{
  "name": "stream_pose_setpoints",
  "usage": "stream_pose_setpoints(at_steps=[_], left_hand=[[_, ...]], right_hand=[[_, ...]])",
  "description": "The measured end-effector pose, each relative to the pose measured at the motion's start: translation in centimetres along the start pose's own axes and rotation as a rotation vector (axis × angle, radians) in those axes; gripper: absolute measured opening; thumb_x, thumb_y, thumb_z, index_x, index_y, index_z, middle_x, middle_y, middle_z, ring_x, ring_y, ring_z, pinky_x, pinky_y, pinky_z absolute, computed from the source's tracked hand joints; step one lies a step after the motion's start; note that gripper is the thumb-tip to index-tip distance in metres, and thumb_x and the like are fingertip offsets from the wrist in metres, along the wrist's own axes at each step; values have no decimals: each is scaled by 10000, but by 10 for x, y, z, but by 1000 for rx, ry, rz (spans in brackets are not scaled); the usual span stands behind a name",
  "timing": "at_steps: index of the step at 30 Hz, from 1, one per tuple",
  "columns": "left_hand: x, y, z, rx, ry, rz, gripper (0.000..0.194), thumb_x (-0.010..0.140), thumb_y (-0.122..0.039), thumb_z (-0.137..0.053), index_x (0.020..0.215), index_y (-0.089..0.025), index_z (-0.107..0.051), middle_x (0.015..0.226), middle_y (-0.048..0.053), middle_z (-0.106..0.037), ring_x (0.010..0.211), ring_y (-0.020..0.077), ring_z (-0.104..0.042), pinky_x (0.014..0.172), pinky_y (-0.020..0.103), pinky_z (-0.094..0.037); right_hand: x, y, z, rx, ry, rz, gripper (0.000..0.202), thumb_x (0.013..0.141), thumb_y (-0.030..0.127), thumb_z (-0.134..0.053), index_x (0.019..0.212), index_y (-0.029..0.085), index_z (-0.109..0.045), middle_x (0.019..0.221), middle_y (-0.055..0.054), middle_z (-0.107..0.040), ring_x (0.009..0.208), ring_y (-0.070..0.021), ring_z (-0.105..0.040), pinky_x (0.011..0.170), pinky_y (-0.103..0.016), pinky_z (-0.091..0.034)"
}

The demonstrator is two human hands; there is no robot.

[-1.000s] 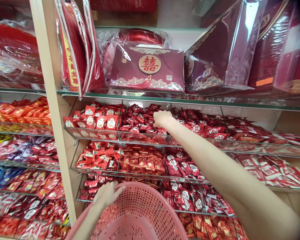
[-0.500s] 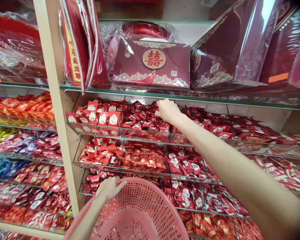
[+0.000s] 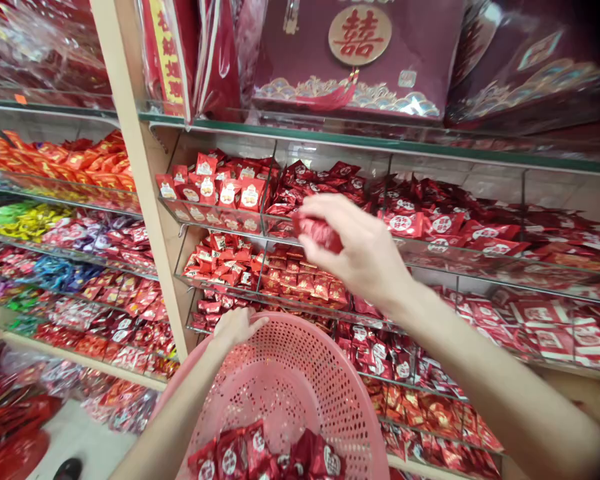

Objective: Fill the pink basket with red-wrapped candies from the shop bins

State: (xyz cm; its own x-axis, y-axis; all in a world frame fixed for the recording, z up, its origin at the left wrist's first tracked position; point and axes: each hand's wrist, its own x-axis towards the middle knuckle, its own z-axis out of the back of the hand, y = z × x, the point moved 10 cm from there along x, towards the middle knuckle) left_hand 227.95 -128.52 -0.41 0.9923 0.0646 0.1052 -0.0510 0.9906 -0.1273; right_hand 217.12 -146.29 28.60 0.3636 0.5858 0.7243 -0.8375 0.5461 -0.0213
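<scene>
My left hand (image 3: 235, 329) grips the far rim of a pink plastic basket (image 3: 347, 363), its fingers hooked over the edge and hidden from me. Inside the basket, near my body, lie several dark red candy packets (image 3: 257, 453) with white round labels. In front of the top candy shelf, my right hand (image 3: 355, 247) is closed around a red candy packet (image 3: 319, 230), slightly blurred; more than one may be in it. Just behind that hand is a compartment of dark red candy packets (image 3: 325, 180).
Glass-fronted shelves hold rows of wrapped candies (image 3: 230, 183). A green-edged glass shelf (image 3: 380, 143) runs above them, bearing a maroon gift box (image 3: 300, 60). A wooden upright (image 3: 135, 167) divides the racks. Red plastic bags (image 3: 15, 427) sit low at the left.
My right hand has drawn back from the top compartment with a candy packet. The view has tilted down, so dark red packets in the basket now show.
</scene>
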Motion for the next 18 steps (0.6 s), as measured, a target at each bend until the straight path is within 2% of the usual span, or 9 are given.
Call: stream_pose_setpoints(at_steps=[2, 5, 8, 11, 14, 18], left_hand=[[-1, 1, -1, -2, 22, 18, 553, 768, -628, -291, 926, -202, -606, 883, 108, -662, 853, 256, -614, 710, 329, -433], [-3, 2, -3, -7, 59, 30, 445, 782, -542, -371, 952, -202, -603, 938, 103, -655, 866, 230, -607, 744, 318, -427], [-5, 2, -2, -11, 51, 31, 504, 778, -592, -328, 941, -204, -605, 914, 104, -658, 861, 242, -608, 729, 325, -432], [-6, 2, 0, -19, 30, 40, 639, 750, -681, -240, 930, -192, -608, 882, 117, -661, 853, 262, -613, 712, 336, -438], [-7, 2, 0, -23, 36, 40, 712, 733, -717, -178, 922, -188, -615, 874, 125, -661, 852, 272, -613, 707, 350, -439], [-7, 1, 0, -15, 26, 15, 759, 714, -743, -156, 957, -190, -614, 888, 129, -660, 860, 275, -611, 711, 353, -436]], right_hand=[[-26, 13, -34, 245, 107, -48, 299, 791, 232, -468, 1081, 202, -536, 1120, -53, -539, 980, -177, -514, 830, -330, -427], [-70, 21, -106, 633, 306, -190, 285, 750, 225, -525, 1032, 215, -566, 998, -18, -598, 863, -137, -552, 802, -312, -443], [-128, 14, -195, 993, 583, -527, 244, 728, 243, -557, 958, 165, -584, 749, -4, -614, 643, -101, -557, 653, -274, -481], [-186, 19, -263, 1277, 836, -841, 235, 669, 275, -622, 863, 145, -596, 700, 7, -582, 637, -94, -552, 599, -258, -502], [-229, 32, -301, 1369, 1060, -988, 246, 579, 279, -692, 766, 143, -609, 720, 15, -557, 664, -98, -551, 579, -252, -520], [-265, 46, -329, 1402, 1189, -1113, 295, 523, 303, -735, 734, 150, -597, 776, 6, -564, 651, -119, -590, 545, -240, -524]])
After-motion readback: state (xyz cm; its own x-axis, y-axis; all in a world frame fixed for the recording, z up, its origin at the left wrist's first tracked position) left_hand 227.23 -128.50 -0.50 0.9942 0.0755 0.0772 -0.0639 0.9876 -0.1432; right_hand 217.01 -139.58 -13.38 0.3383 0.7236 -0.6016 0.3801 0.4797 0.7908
